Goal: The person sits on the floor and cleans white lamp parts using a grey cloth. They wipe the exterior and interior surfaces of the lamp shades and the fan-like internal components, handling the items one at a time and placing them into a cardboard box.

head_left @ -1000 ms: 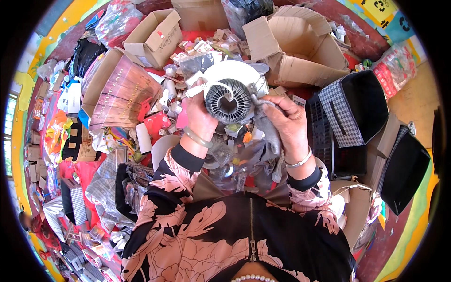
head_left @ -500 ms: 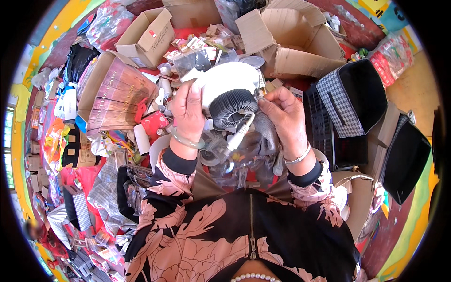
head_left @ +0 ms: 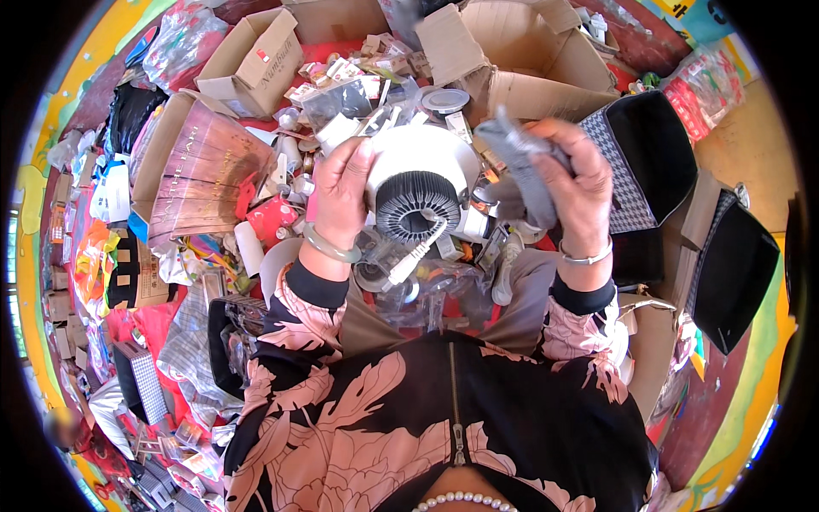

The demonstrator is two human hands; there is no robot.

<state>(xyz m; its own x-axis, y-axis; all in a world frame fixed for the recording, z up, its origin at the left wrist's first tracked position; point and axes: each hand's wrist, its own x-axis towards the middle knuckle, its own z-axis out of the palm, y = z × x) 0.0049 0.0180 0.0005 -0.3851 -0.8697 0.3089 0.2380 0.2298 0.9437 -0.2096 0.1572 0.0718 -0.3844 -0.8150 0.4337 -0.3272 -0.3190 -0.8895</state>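
Note:
A white downlight (head_left: 456, 154) with a black finned heat sink (head_left: 417, 198) is held up in front of me, its ribbed back towards me. A short white cable with a plug (head_left: 409, 263) hangs from the middle of the fins. My left hand (head_left: 344, 183) grips the white rim at its left side, thumb up. To the right of the light, and apart from it, my right hand (head_left: 578, 175) is closed on a grey cloth (head_left: 525, 166), which looks blurred and dangles from the fingers.
Open cardboard boxes (head_left: 546, 94) stand at the far side, with a heap of small boxes and plastic parts (head_left: 375, 77) between them. A fanned brown carton (head_left: 200, 166) is at left. Black bins with houndstooth sides (head_left: 653, 162) stand at right. Clear plastic packaging (head_left: 435, 299) lies between my legs.
My right hand has left the light's rim and moved right, lifting the grey cloth with it. The light has shifted slightly downward in my left hand.

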